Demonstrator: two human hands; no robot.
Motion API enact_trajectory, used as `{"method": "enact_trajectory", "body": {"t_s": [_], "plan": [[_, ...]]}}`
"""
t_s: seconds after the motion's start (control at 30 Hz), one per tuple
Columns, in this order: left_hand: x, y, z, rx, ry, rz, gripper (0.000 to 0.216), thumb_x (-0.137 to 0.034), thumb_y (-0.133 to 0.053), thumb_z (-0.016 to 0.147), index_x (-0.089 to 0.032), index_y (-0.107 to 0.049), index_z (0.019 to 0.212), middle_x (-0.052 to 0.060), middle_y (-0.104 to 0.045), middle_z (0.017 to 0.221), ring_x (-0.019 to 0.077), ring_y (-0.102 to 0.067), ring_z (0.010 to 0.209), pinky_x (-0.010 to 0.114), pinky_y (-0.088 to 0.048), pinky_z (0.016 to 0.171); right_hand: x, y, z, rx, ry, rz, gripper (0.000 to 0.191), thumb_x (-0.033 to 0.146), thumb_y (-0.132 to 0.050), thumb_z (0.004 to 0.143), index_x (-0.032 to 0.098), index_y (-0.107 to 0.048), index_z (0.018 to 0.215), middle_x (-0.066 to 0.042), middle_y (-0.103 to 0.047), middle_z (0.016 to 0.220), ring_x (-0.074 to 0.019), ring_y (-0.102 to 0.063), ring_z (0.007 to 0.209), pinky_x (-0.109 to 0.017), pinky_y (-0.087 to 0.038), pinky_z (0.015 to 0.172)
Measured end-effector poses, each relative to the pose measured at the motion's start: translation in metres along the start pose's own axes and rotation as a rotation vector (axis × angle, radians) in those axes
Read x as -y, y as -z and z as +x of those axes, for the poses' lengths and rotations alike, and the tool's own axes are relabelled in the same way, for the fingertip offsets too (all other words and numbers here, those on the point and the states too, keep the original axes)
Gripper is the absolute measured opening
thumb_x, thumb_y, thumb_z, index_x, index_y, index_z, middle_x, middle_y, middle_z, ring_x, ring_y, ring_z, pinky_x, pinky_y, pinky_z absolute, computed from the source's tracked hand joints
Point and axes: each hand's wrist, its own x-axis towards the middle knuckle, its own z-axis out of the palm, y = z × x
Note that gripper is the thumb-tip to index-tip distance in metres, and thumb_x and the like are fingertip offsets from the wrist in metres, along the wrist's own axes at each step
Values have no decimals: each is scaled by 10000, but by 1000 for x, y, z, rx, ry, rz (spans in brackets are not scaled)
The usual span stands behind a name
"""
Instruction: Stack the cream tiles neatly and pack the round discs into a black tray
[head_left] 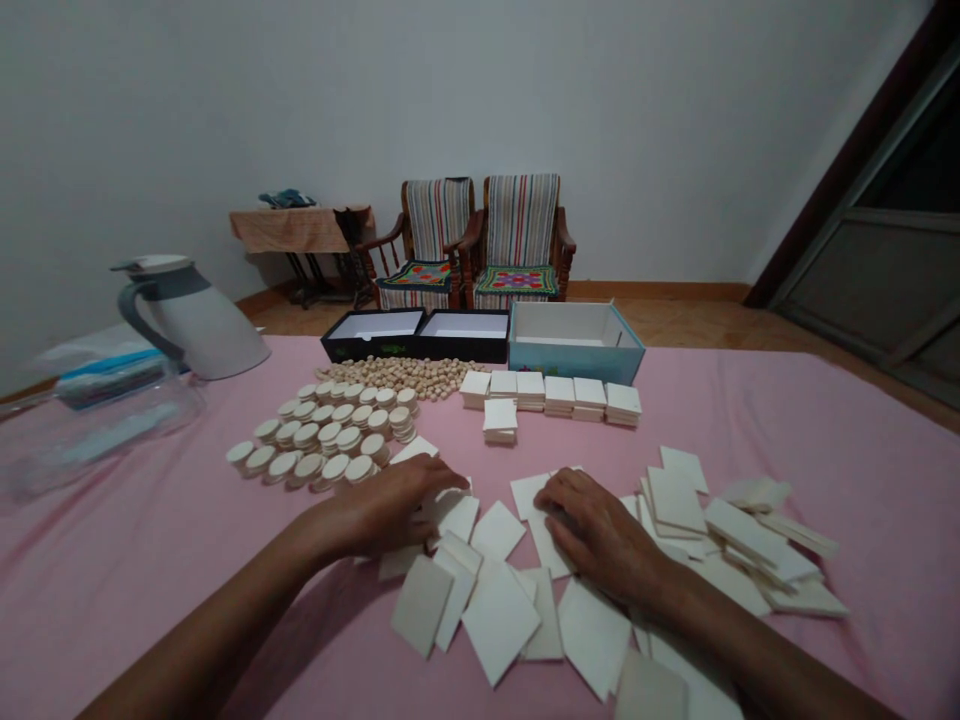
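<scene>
Loose white square tiles (501,612) lie scattered on the pink tablecloth (150,560) in front of me. My left hand (397,505) rests on tiles at the left of the scatter, fingers curled over a small stack. My right hand (592,525) lies palm down on tiles near the middle, fingers bent and pressing on one. Behind them stand neat stacks of square tiles (551,393), one stack (499,421) set forward, and rows of stacked round discs (322,438).
A heap of small wooden beads (405,375) lies before two black boxes (420,335) and a blue box (574,342). A grey-white jug (187,315) and clear plastic bags (90,410) are at the left. Two striped chairs (480,240) stand by the wall.
</scene>
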Motion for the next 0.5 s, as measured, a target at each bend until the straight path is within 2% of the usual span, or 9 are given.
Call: {"method": "enact_trajectory", "body": {"t_s": [0.13, 0.27, 0.37, 0.5], "plan": [[-4, -8, -5, -21, -29, -10, 557, -135, -638, 672, -256, -540, 1206, 67, -565, 1195, 239, -540, 1059, 343, -431, 886, 0, 0, 0, -13, 18, -5, 195, 79, -461, 811, 181, -555, 948, -61, -550, 912, -195, -492, 877, -356, -414, 783], [-4, -13, -4, -88, -13, 5, 489, -144, -602, 689, -218, -556, 1170, 82, -577, 1149, 222, -557, 997, 308, -443, 831, 0, -1, -1, -17, 16, -5, 193, 77, -462, 809, 184, -550, 942, -58, -550, 913, -194, -493, 872, -355, -416, 777], [0, -8, 8, -178, 88, 32, 443, -261, -631, 711, -194, -569, 1144, 83, -611, 1087, 222, -569, 957, 306, -439, 810, 1, 0, -1, -7, 5, -7, 200, 76, -455, 811, 187, -555, 945, -60, -552, 915, -197, -496, 871, -359, -418, 771], [9, 2, 41, -343, 299, 100, 353, -349, -609, 756, -166, -599, 1058, 84, -658, 988, 215, -603, 863, 289, -440, 741, 4, 1, 0, -1, 2, -18, 207, 75, -452, 811, 188, -564, 943, -63, -551, 908, -201, -500, 865, -359, -420, 767]]}}
